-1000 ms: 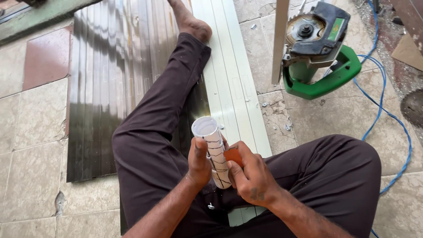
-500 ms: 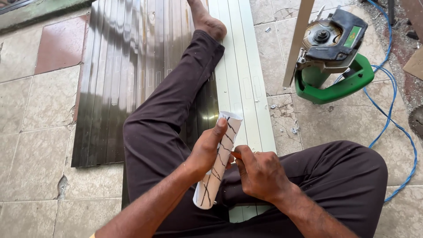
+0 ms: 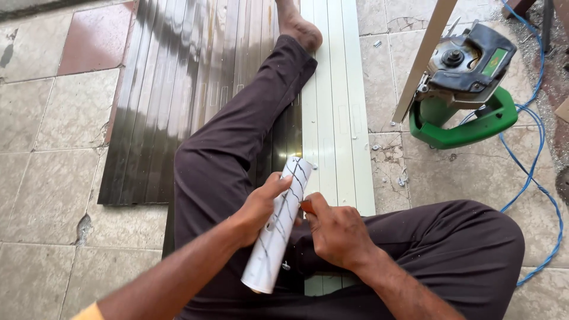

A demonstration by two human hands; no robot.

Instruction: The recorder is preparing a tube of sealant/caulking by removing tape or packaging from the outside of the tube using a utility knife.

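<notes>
I sit on the floor with one leg stretched out. My left hand (image 3: 256,206) grips a white tube (image 3: 277,228) marked with dark lines, tilted with its far end up and away from me. My right hand (image 3: 336,231) is closed around a small orange-handled tool (image 3: 307,207), its tip against the tube's right side. Both hands hover above my lap, over a pale cream ribbed panel (image 3: 344,118).
A dark ribbed panel (image 3: 178,89) lies on the tiled floor under my left leg. A green and black power saw (image 3: 468,89) stands at the right with a pale strip (image 3: 424,56) leaning by it and a blue cable (image 3: 533,148) looping beside it.
The tube has tipped from nearly upright, open end toward me, to lying slanted away. The view has shifted slightly, and my right hand stays pressed to the tube's side.
</notes>
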